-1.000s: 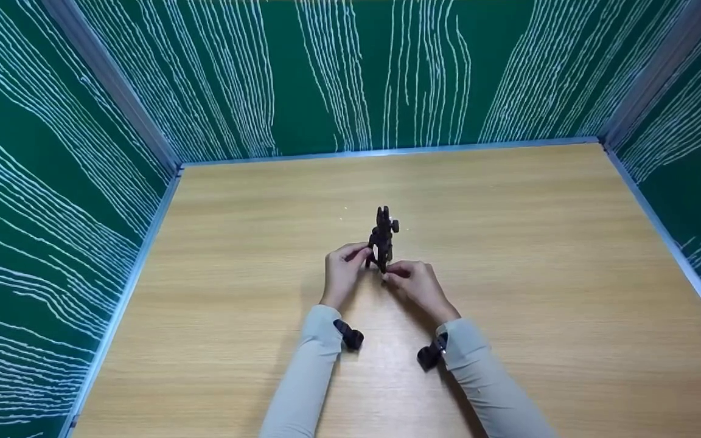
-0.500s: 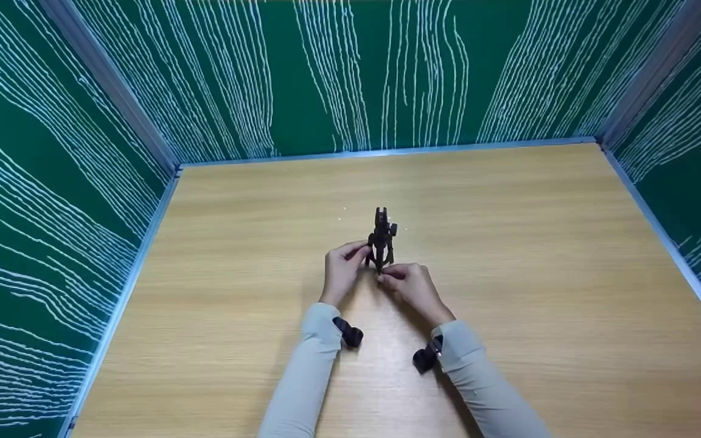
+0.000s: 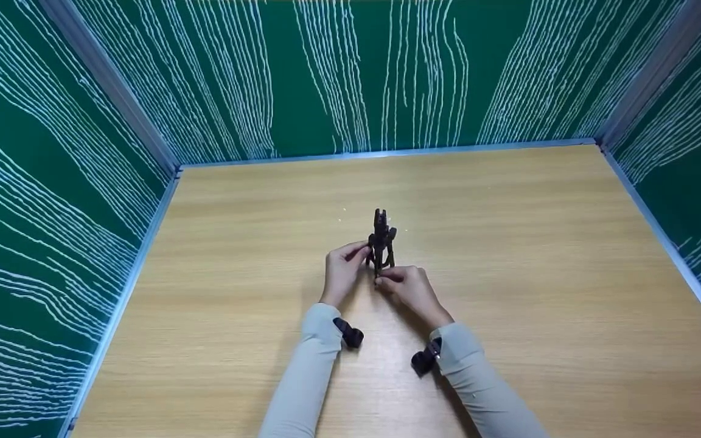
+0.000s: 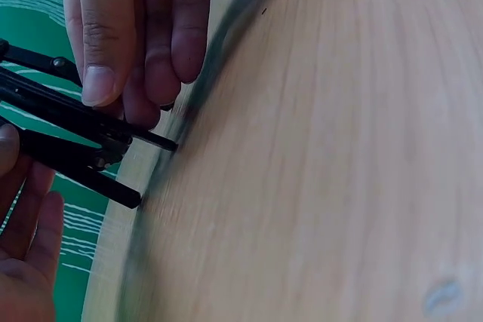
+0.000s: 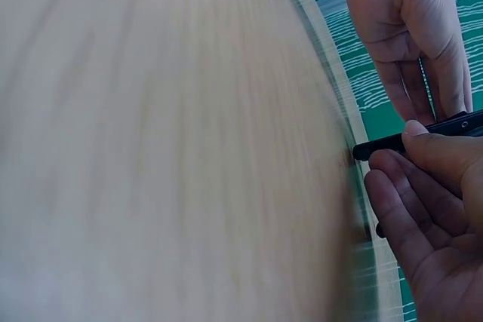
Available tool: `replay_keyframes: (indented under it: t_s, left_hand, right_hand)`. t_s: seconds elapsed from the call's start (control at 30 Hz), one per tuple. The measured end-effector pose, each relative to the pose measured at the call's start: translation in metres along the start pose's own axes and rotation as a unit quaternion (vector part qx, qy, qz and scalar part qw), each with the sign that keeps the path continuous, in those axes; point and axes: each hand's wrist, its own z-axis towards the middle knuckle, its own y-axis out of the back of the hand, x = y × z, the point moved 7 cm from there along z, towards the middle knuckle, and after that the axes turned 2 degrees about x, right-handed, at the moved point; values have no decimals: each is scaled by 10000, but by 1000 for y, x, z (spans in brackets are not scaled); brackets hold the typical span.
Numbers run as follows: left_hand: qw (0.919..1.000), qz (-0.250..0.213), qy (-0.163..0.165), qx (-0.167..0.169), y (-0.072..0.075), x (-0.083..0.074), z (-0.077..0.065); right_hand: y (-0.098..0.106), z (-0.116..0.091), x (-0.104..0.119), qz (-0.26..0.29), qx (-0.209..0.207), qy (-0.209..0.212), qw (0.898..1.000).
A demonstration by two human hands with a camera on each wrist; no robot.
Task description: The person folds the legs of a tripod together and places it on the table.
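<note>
A small black tripod [image 3: 380, 238] with a two-pronged top and a knob on its right side stands between both hands, its legs toward the person. The left hand [image 3: 342, 272] pinches its left side low down, near a leg. Thumb and fingers of the right hand [image 3: 413, 292] pinch the end of the leg nearest the person. In the left wrist view, several black legs [image 4: 83, 173] fan out below the left thumb, and the right hand [image 4: 30, 243] shows at lower left. The right wrist view has the leg tip [image 5: 370, 148] poking out past the right thumb and forefinger.
A wooden tabletop [image 3: 235, 274] lies under the hands. Tiny white specks [image 3: 344, 210] are scattered beyond the tripod. Green walls [image 3: 302, 79] with white wavy lines rise at the back and both sides, meeting the table along a pale metal edge [image 3: 326, 157]. Each wrist carries a black camera [image 3: 352, 336].
The tripod has turned slightly, so its legs now show spread apart from behind. The right hand has shifted a little left and toward the person with the leg. The left hand has stayed almost still.
</note>
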Motion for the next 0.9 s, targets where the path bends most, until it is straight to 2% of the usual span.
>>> replay_keyframes:
  t_s: [0.17,0.4,0.57,0.7,0.9]
  left_hand:
    - [9998,107,-127,70,2,-21,-8]
    - [9977,351,-571,113,4,-25,-11]
    - [9967,331,-735,-50,6,-28,-15]
    - [9963,297,-798,-72,8,-29,-19]
    - [9973,176,-691,181,7,-26,-25]
  right_hand:
    - [0,0,1,-45,4,75,10000]
    - [6,0,1,-34,-29,211,9998]
    - [13,0,0,-120,-65,263,9996]
    - [21,2,-2,-176,-96,227,9995]
    - [34,6,-7,-206,-161,18,9997]
